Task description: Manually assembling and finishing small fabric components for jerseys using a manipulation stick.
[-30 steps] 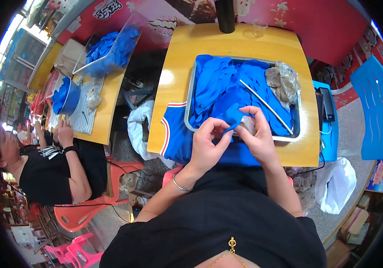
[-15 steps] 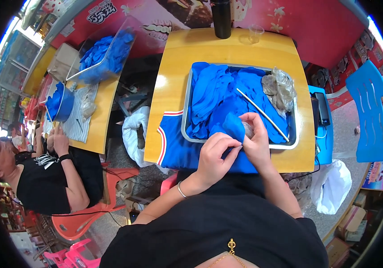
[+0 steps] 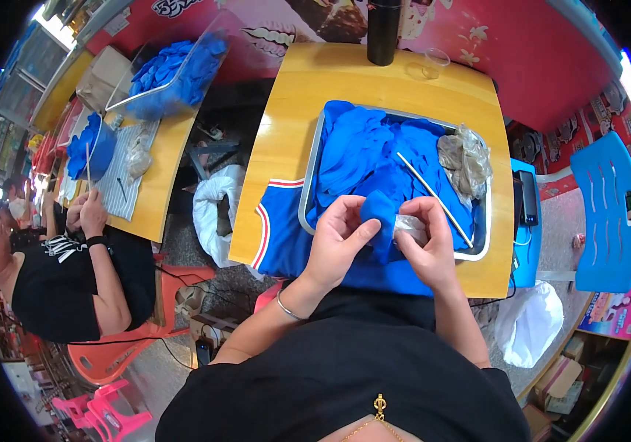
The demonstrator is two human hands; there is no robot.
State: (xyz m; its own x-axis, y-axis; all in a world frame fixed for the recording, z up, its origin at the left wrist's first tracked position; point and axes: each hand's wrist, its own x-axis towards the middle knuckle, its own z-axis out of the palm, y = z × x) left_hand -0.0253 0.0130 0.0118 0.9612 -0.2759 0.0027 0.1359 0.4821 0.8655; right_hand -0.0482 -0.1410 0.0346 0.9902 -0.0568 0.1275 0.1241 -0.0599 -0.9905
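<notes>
A small blue fabric piece (image 3: 379, 221) stands upright between my hands, over the near edge of a metal tray (image 3: 483, 249). My left hand (image 3: 341, 243) pinches it between thumb and fingers. My right hand (image 3: 429, 239) curls round a small clear plastic bag (image 3: 410, 230) with something greyish inside, close beside the fabric. The right fingertips are partly hidden. Overlapping blue fabric pieces (image 3: 352, 155) fill the tray, with a pale stick (image 3: 433, 199) lying across them. A larger plastic bag (image 3: 465, 158) of grey-brown stuff rests at the tray's right side.
A blue garment (image 3: 282, 228) with striped trim lies under the tray on the yellow table (image 3: 293, 81). At the back stand a black bottle (image 3: 383, 33) and a clear cup (image 3: 433, 62). Left, a co-worker (image 3: 65, 291) sits by a blue bowl (image 3: 102, 155). A blue chair (image 3: 610, 214) stands right.
My hands have moved slightly apart, and the fabric piece now stands more upright between them. More of the small plastic bag shows in my right hand. The whole view has shifted a little.
</notes>
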